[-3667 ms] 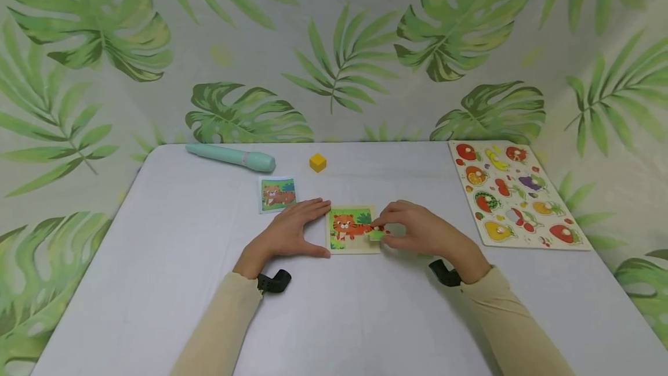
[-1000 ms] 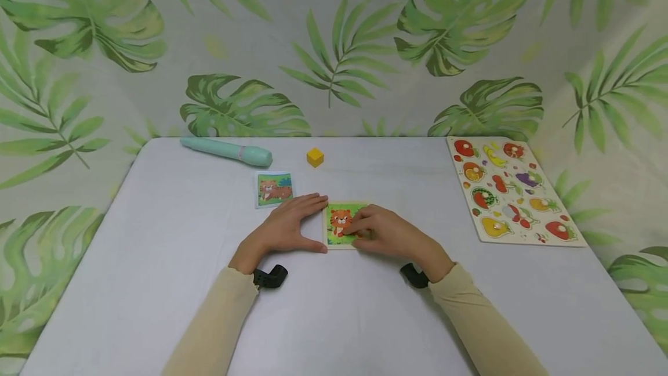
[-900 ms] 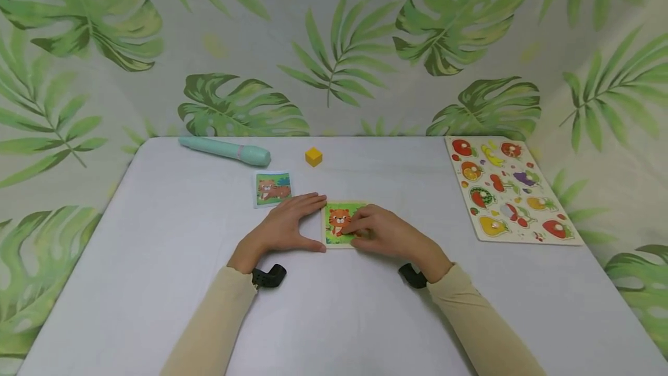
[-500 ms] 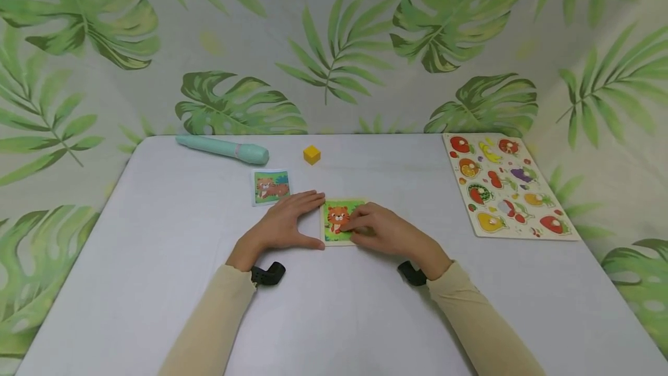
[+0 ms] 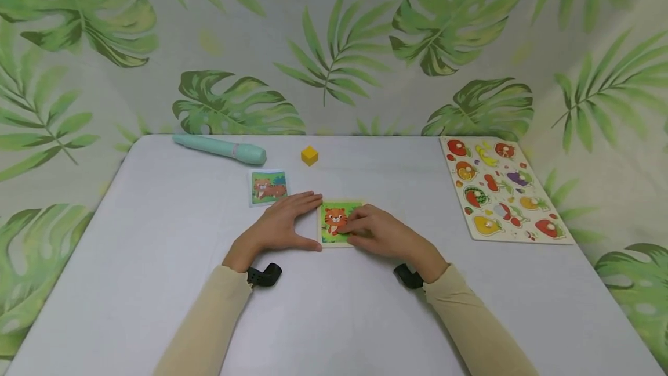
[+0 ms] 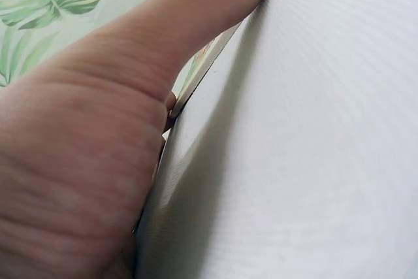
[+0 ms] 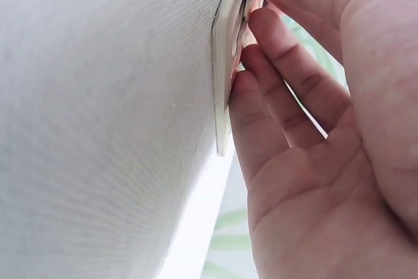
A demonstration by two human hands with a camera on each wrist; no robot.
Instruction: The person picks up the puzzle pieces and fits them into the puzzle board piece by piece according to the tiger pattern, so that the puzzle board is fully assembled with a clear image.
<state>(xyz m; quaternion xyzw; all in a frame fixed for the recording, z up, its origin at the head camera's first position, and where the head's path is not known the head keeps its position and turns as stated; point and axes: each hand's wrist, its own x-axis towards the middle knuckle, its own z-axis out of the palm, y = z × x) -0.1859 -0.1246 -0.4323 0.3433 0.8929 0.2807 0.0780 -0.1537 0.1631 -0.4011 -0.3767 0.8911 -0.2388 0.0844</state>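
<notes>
A small square tiger jigsaw puzzle board [image 5: 334, 245] lies flat on the white table, its left part showing an orange tiger's face on green. My left hand [image 5: 282, 225] frames the board's left side, fingertips at the upper corner and thumb at the lower one, both fairly straight. Over the right half, my right hand [image 5: 383, 234] pinches a puzzle piece low against the board with bent fingers and thumb. Those fingers hide most of the piece. From the right wrist view, fingertips [image 7: 245, 86] touch the board's edge, where a narrow dark gap shows.
A tiger picture card [image 5: 268, 188] lies beyond my left hand. Farther back are a teal wand-shaped object [image 5: 219, 148] and a yellow cube [image 5: 309, 155]. A fruit knob puzzle board [image 5: 503, 190] lies at the right. A leaf-print cloth [image 5: 334, 45] hangs behind the table [image 5: 323, 318].
Since the oldest frame, my right hand has brought a green-and-red piece leftward onto the board, covering its right half. Over the last second both hands barely move; the view shifts slightly.
</notes>
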